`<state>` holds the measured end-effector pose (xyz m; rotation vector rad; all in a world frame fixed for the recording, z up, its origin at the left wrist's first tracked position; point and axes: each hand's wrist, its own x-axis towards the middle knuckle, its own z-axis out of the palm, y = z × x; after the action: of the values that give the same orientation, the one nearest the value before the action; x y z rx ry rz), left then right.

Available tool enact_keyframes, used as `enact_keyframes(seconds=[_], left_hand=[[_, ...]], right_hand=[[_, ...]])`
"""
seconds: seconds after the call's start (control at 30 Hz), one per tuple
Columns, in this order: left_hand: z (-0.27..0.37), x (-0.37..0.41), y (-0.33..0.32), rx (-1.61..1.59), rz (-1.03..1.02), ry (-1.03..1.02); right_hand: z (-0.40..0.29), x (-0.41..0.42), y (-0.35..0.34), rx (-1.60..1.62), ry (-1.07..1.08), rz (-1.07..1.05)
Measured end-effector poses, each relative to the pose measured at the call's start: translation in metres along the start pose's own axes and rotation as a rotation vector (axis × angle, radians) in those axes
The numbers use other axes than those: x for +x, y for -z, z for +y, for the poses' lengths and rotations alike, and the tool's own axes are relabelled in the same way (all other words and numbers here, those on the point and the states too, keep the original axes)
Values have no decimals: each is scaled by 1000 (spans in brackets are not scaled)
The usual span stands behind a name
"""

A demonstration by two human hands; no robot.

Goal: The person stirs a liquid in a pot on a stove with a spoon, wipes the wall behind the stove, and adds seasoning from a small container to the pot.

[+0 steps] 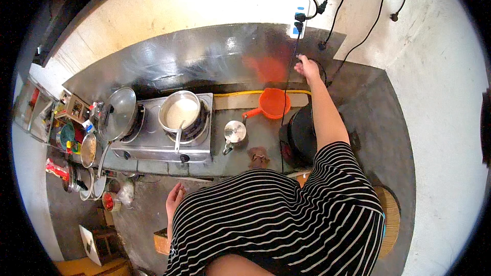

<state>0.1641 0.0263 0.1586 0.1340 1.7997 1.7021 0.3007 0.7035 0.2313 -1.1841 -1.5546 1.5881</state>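
My right hand (308, 68) reaches out toward the dark backsplash, below a white power strip (305, 5) on the wall. Its fingers are curled around what looks like the end of a black power cord (324, 69), which loops out behind the hand; the plug itself is mostly hidden. Under the forearm stands a dark round appliance (299, 130), partly covered by the arm. A thin cord hangs from the strip past an orange plastic dipper (274, 103). Down by my side, partly behind the striped shirt, my left hand (175, 198) hangs with nothing visible in it.
A two-burner gas stove (153, 149) carries a pot of whitish contents (180, 113) with a utensil and a lidded pan (118, 115). A small metal lidded pot (234, 132) and a brown cloth (259, 157) lie nearby. Loose cords (378, 27) hang at right.
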Motion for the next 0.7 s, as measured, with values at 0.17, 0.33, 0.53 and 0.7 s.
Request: enact_keyframes(seconds=[0.17, 0.33, 0.53, 0.7], left_hand=[[-25, 14, 10, 16, -16, 34], [-21, 23, 13, 21, -61, 13], [-20, 31, 20, 55, -117, 35], [-20, 19, 14, -180, -118, 111]], right_hand=[[30, -35, 7, -758, -186, -337], [28, -74, -5, -985, -224, -383], [27, -138, 31, -466, -13, -14], [45, -234, 51, -161, 7, -127]])
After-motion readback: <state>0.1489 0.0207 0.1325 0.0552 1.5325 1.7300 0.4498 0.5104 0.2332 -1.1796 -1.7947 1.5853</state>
